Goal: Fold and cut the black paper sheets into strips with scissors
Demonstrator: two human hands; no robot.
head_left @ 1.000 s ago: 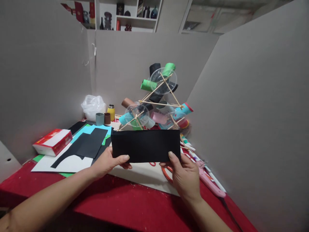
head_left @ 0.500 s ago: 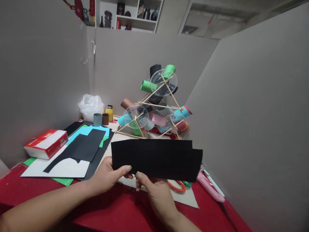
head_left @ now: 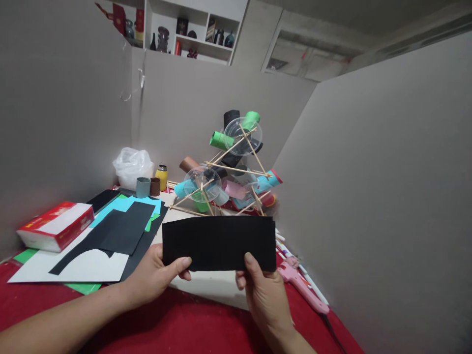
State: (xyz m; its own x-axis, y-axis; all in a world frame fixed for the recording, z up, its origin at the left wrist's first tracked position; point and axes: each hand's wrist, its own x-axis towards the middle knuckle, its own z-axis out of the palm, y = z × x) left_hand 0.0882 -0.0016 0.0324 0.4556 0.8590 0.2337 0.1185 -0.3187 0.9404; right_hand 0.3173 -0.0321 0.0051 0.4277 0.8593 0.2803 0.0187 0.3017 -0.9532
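Observation:
A black paper strip (head_left: pixel 217 243) is held up above the front of the table, its long side running left to right. My left hand (head_left: pixel 162 268) pinches its lower left corner, thumb on the near face. At the lower right, my right hand (head_left: pixel 263 290) grips the same strip with the thumb pressed flat against it. Its outline looks like a single rectangle, with a slight step at the top right edge. Behind it stands a model of wooden sticks (head_left: pixel 236 169), clear plastic discs (head_left: pixel 243 136) and coloured paper tubes (head_left: pixel 221 140).
Black, white, blue and green paper sheets (head_left: pixel 121 228) lie at the left beside a red tissue pack (head_left: pixel 57 223). A pink glue gun (head_left: pixel 304 287) rests at the right on the red cloth (head_left: pixel 177 324). A plastic bag (head_left: pixel 132 167) and a yellow bottle (head_left: pixel 161 176) stand behind; grey partitions enclose the sides.
My right hand has moved right along the strip's lower edge. The offset layers at the right end now nearly line up, so the strip looks shorter. The camera view has shifted slightly.

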